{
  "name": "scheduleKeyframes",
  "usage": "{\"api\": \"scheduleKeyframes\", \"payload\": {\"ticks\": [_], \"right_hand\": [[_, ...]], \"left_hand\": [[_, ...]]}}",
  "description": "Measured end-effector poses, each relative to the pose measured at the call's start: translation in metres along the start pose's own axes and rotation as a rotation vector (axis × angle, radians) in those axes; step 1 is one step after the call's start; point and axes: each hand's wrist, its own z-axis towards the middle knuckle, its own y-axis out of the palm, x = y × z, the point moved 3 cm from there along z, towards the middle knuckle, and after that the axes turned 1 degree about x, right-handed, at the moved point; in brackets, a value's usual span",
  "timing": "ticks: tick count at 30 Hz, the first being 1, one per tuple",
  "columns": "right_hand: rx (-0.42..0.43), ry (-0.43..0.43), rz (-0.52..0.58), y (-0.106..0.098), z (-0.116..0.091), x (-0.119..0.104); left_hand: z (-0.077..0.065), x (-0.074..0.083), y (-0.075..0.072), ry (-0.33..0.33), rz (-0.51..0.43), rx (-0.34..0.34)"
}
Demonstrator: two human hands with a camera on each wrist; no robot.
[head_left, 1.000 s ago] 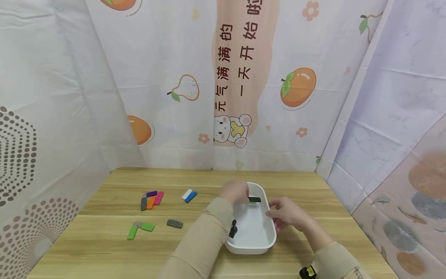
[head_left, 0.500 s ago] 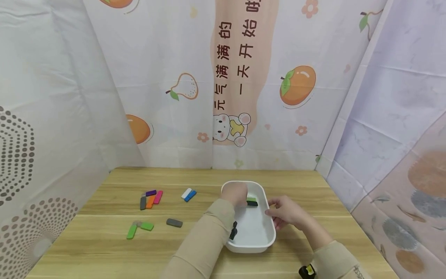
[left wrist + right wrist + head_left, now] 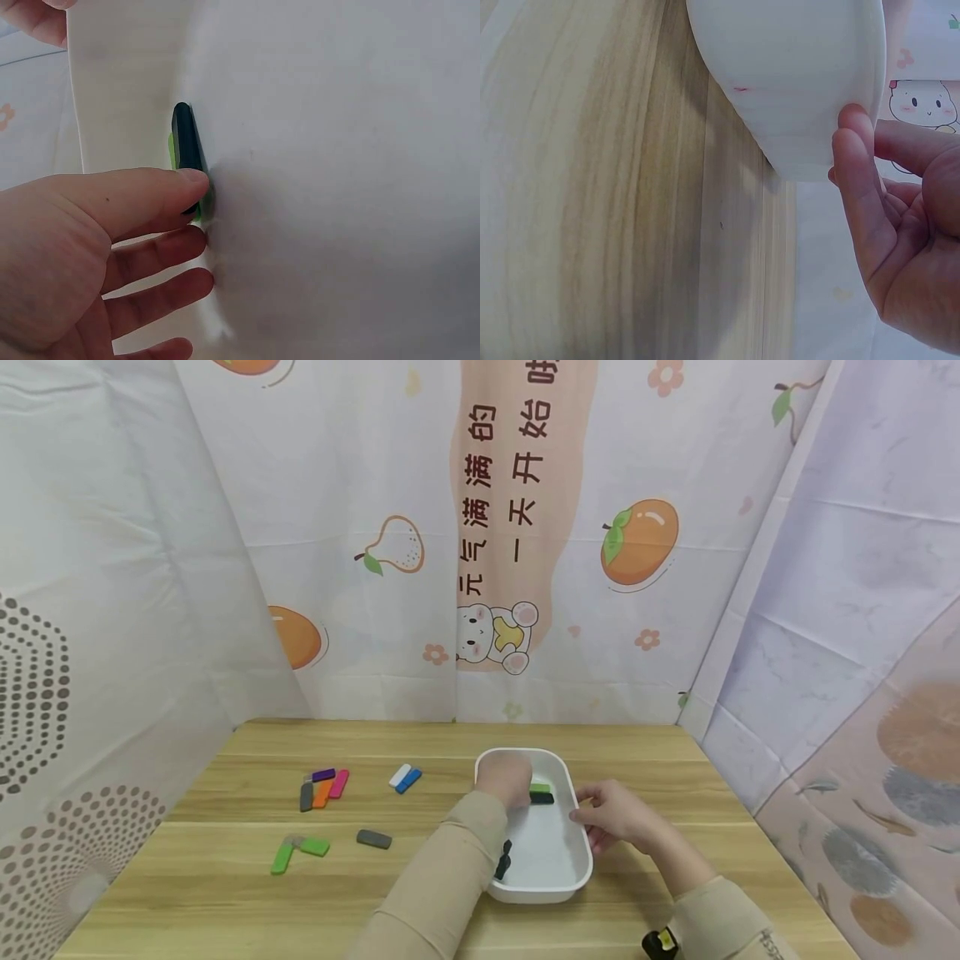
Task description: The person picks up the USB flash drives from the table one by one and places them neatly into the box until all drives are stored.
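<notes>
In the head view, my left hand (image 3: 507,779) reaches into the far left part of a white box (image 3: 547,852). Close up, its thumb and index finger pinch one end of a black flat stick (image 3: 182,135), which looks like a USB stick. Beside that lies a green stick (image 3: 540,788), partly hidden behind the black one in the left wrist view. My right hand (image 3: 618,817) grips the box's right side at the rim, with fingers against the outer wall (image 3: 851,161). Further black pieces (image 3: 503,861) lie along the box's near left wall, partly covered by the sleeve.
Left on the wooden table (image 3: 225,910) lie purple, grey, orange and pink sticks (image 3: 339,783), a white and a blue one (image 3: 408,780), a lone grey one (image 3: 373,838), and green ones (image 3: 282,858) joined near a metal part. Printed curtains (image 3: 360,635) stand behind.
The black stick has come down from over the green one to lie in front of it, the left hand still at its end. The right hand stays on the box.
</notes>
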Motion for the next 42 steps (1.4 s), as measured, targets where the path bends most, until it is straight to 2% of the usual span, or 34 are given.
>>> {"api": "scheduleKeyframes", "payload": {"ticks": [4,17,23,42], "right_hand": [[-0.001,-0.006,-0.002,-0.0001,0.0002,-0.0010],[-0.003,-0.020,0.004,0.0005,-0.0001,-0.0014],[-0.005,-0.016,0.001,0.0003,-0.0014,-0.0031],[-0.006,-0.013,-0.010,-0.0007,-0.0009,-0.0035]], "left_hand": [[0.0008,-0.0004,0.0014,-0.002,0.009,-0.013],[-0.0023,0.0003,-0.0018,-0.011,0.041,0.003],[-0.0017,-0.0004,0.0008,-0.021,0.032,-0.001],[-0.0036,0.0002,-0.0032,-0.053,0.007,-0.028]]}}
